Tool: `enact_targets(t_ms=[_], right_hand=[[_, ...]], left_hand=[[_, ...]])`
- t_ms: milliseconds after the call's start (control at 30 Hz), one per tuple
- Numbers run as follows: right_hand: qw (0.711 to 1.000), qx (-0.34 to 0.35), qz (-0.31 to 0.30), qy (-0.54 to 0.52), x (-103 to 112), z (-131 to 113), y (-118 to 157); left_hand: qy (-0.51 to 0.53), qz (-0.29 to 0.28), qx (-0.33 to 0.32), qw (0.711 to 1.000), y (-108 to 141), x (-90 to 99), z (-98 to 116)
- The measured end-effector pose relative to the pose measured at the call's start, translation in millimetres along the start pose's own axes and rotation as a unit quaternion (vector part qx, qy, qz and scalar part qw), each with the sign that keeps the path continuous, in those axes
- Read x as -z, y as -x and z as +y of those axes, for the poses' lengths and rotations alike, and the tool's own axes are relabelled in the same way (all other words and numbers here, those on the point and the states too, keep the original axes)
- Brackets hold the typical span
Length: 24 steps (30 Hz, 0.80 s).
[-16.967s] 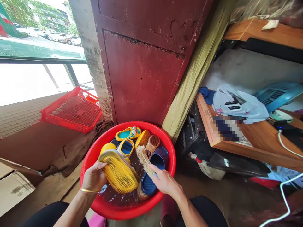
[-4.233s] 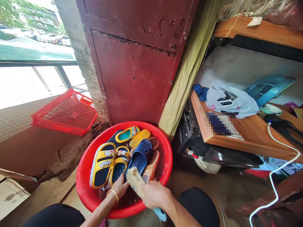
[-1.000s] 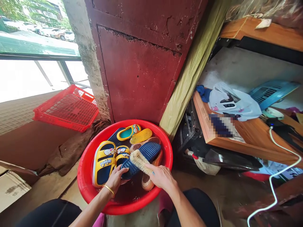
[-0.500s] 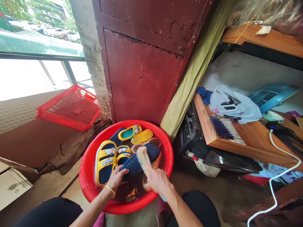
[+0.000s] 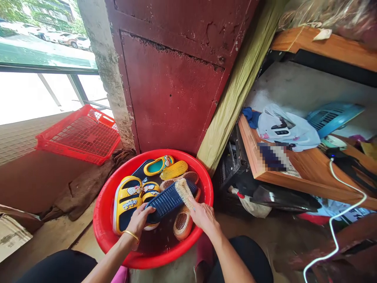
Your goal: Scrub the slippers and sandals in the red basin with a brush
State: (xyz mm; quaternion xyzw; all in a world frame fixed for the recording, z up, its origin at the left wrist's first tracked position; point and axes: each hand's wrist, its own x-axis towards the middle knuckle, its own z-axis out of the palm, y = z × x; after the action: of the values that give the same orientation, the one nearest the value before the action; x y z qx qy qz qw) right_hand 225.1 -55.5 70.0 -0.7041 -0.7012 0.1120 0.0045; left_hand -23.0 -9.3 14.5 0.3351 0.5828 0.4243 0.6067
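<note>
Bare left hand [image 5: 138, 222] palm down at the near left, fingers [image 5: 146, 212] bent and spread, wrist slightly flexed, bare right hand [image 5: 204, 218] just to its right, fingers [image 5: 195, 208] angled far and left in a firm grip, both forearms [image 5: 109, 261] reaching up from the near edge

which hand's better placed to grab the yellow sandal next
Left, probably: the left hand sits beside the yellow sandal, though holding the navy slipper; the right hand grips the scrub brush, farther off.
</note>
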Motion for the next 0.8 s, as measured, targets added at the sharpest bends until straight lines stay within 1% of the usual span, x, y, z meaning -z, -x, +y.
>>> enact_targets(t_ms=[67,100,167,233,267,333,433,467,533,567,633,733,800], right_hand=[[1.000,0.012,-0.021,0.004,-1,-8,5],[0.999,0.030,-0.033,0.000,-2,-14,9],[0.996,0.078,-0.038,-0.017,-2,-24,14],[0.995,0.095,-0.035,-0.021,-2,-27,13],[0.996,0.085,-0.034,-0.015,-2,-25,11],[0.999,0.041,-0.030,0.004,-3,-15,3],[0.999,-0.027,0.013,0.022,-2,6,-8],[0.999,-0.040,0.026,0.025,-2,12,-10],[0.998,-0.045,0.039,0.026,-1,17,-11],[0.998,-0.040,0.038,0.024,-1,15,-9],[0.999,-0.021,0.024,0.018,-2,5,-5],[0.999,0.044,-0.021,0.006,-6,-20,5],[0.995,0.087,-0.041,0.002,-8,-32,10]], left_hand=[[-0.026,0.002,0.001,1.000,1,0.9,0],[-0.034,0.002,0.006,0.999,3,1.0,1],[-0.028,-0.008,0.019,0.999,7,0.8,2],[-0.007,-0.018,0.030,0.999,11,0.4,4],[0.004,-0.020,0.030,0.999,12,0.6,4],[0.008,-0.024,0.022,0.999,12,2.5,6],[-0.013,-0.021,0.001,1.000,7,10.1,9],[-0.020,-0.020,0.002,1.000,5,13.3,10],[-0.029,-0.028,0.007,0.999,1,19.2,12],[-0.032,-0.033,0.006,0.999,0,21.3,12],[-0.040,-0.033,-0.009,0.999,-1,23.6,12],[-0.075,-0.012,-0.040,0.996,1,23.4,10],[-0.102,-0.004,-0.053,0.993,3,22.9,9]])
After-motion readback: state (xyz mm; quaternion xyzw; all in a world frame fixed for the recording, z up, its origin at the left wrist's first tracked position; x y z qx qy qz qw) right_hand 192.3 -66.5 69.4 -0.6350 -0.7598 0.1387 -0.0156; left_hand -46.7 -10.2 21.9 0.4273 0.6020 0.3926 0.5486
